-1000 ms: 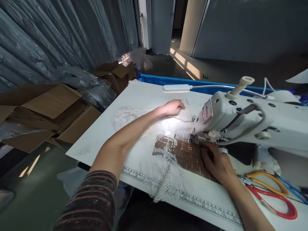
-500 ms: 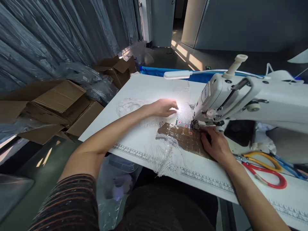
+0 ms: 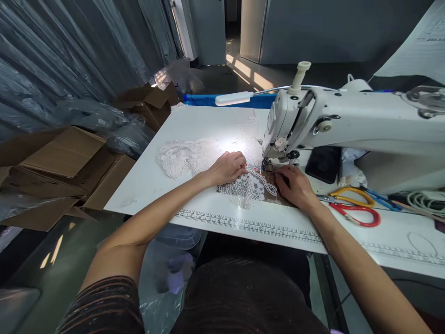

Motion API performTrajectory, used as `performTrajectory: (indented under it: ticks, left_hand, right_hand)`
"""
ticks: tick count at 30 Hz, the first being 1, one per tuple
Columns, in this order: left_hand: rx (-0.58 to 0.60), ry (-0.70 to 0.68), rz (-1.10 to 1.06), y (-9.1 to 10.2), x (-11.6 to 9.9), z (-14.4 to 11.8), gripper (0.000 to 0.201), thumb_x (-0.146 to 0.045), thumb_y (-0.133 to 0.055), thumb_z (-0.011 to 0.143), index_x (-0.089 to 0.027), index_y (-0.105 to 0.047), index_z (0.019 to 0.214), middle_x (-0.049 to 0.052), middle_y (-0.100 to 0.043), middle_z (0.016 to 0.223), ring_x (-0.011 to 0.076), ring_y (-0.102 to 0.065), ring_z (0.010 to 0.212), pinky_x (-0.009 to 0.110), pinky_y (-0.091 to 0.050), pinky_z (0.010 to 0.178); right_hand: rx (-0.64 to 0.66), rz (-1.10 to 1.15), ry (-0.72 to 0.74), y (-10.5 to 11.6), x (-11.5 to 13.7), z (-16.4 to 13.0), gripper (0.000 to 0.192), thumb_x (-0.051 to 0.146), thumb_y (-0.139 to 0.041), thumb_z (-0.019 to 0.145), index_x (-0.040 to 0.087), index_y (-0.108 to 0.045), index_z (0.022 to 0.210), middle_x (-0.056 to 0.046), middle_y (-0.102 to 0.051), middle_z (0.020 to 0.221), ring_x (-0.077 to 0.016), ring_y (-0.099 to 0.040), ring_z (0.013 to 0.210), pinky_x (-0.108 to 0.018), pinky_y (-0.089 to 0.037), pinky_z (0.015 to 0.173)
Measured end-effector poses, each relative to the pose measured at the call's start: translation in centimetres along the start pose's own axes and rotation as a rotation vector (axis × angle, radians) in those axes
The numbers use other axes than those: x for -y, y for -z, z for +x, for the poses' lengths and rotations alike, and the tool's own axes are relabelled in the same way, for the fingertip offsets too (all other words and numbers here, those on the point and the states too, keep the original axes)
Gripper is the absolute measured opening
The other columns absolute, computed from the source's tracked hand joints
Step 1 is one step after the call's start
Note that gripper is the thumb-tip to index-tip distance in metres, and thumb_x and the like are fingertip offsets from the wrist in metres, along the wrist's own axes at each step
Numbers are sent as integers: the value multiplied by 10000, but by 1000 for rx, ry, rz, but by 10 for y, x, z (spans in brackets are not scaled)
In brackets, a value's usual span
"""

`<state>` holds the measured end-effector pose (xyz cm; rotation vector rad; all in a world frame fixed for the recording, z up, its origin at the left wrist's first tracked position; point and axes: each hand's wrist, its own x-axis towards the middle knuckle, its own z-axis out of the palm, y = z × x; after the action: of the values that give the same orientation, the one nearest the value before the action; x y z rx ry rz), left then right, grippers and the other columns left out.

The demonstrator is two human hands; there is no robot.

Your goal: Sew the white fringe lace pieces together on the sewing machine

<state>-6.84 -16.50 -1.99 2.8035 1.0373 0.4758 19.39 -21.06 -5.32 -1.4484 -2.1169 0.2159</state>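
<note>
Both hands press flat rather than clamp: the left hand [image 3: 227, 168] lies with its grip curled down on the white lace [image 3: 248, 189], and the right hand [image 3: 294, 185] spreads its fingers, grip apart, on the brown piece [image 3: 269, 192] under it. Lace and brown piece lie together on the worktop [image 3: 208, 123], just in front of the needle of the sewing machine [image 3: 313, 120], lit by the lamp [image 3: 233, 98].

The fingertips of both hands sit very near the presser foot, so a push too far forward could bring a finger under the needle. The lace is open and loose; uneven pressure from the two hands could let it creep off the brown piece and throw the seam off its line, or pucker. More lace [image 3: 181, 157] is heaped to the left and might drag. The scissors [image 3: 354, 211] lie near the right forearm, where a sweep of the arm could knock them
</note>
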Motion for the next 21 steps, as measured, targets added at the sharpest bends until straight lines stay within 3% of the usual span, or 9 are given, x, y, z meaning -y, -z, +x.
performTrajectory:
  ticks: [3, 7, 11, 15, 18, 21]
  left_hand:
    - [-44, -33, 2, 1, 1, 5, 115, -233, -511, 996, -153, -558, 928, 71, -629, 1042, 177, -578, 866, 313, -404, 731]
    - [-23, -153, -5, -2, -5, 0, 168, -244, -485, 1014, -141, -610, 971, 89, -661, 1029, 191, -621, 893, 327, -470, 739]
    - [-13, -259, 23, -11, -18, -8, 314, -361, -518, 1010, -142, -579, 1227, 157, -615, 1269, 235, -636, 1016, 382, -538, 818]
    - [-72, -188, 58, -14, -31, -19, 344, -333, -465, 1031, -103, -549, 1273, 197, -568, 1349, 271, -625, 1106, 420, -560, 849]
    - [-33, -133, 43, -9, -37, -25, 270, -277, -470, 1027, -110, -604, 1192, 161, -632, 1260, 261, -629, 1104, 423, -545, 883]
    - [24, -134, 29, -6, -40, -28, 293, -347, -542, 998, -142, -622, 1191, 151, -621, 1292, 277, -618, 1119, 447, -530, 907]
  right_hand:
    - [12, 20, 64, 3, 5, -1, 291, 424, -474, 953, 203, -654, 893, -105, -662, 912, -283, -612, 885, -401, -489, 766]
    - [56, 2, 208, 4, 13, -3, 292, 465, -510, 946, 204, -638, 919, -117, -651, 937, -295, -578, 912, -411, -478, 778]
    - [43, 70, 190, 2, 16, -6, 294, 400, -394, 1006, 196, -585, 913, -110, -635, 878, -254, -578, 802, -373, -466, 704]
    - [-3, -36, 78, 2, 18, -6, 340, 467, -385, 1005, 192, -572, 934, -106, -621, 840, -247, -576, 711, -354, -430, 608]
    - [57, -137, 104, 2, 22, -5, 363, 505, -406, 986, 196, -590, 930, -140, -618, 889, -297, -588, 808, -384, -454, 650]
    - [101, -71, 93, 3, 27, -5, 330, 447, -370, 1000, 211, -573, 893, -135, -622, 873, -293, -593, 810, -394, -467, 669]
